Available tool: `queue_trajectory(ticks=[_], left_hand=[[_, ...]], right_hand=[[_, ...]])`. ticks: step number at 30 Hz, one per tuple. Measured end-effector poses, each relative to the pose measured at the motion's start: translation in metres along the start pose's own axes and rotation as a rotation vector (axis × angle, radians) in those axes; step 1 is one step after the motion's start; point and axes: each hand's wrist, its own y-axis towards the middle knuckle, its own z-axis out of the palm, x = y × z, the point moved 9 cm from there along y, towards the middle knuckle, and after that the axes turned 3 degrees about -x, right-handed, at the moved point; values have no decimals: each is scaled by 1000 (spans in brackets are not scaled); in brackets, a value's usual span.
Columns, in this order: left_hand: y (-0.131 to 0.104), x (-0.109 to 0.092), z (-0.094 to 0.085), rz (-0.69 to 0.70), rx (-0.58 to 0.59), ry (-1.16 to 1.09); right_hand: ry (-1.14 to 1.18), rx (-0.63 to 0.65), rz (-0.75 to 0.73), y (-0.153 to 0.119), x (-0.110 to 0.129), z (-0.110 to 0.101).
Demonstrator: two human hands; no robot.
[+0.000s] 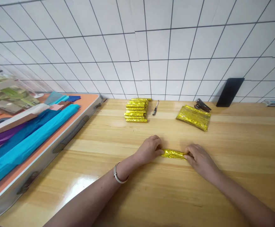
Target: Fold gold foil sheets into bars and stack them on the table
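A narrow strip of shiny gold foil lies crosswise low over the wooden table, stretched between my two hands. My left hand pinches its left end between thumb and fingers. At the other end, my right hand grips the foil the same way. Beyond my left hand sits a stack of narrow gold foil pieces. A flat, wider pile of gold foil sheets rests behind my right hand. Both hands are closed, and the fingertips partly hide the strip's ends.
A pen lies between the foil piles. Behind the right pile is a black clip; a dark phone-like slab leans on the tiled wall. On the left, an orange-topped case bears blue rolled sheets.
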Motion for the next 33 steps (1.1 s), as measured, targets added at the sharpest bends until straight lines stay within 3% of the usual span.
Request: queue_trajectory(ticks=[9,16,19,22,25,33], left_hand=[[-6,-4,3,-42,87,-207],[3,-16,-14,55,18,-320],[10,-13,-22,-24,-47,-492],[13,-4,-19,-145,-111,-803],[14,-4,-9,-157,-91,-1030],[9,-9,-8,-120,-120,-1075]], right_hand=[[213,-94,-91,-8,0,-4],[247,-2,-111,5,16,-7],[270,12,-110,13,22,-8],[291,-61,-91,18,22,-13],[305,-163,-109,18,23,-21],[297,-248,-168,17,24,-26]])
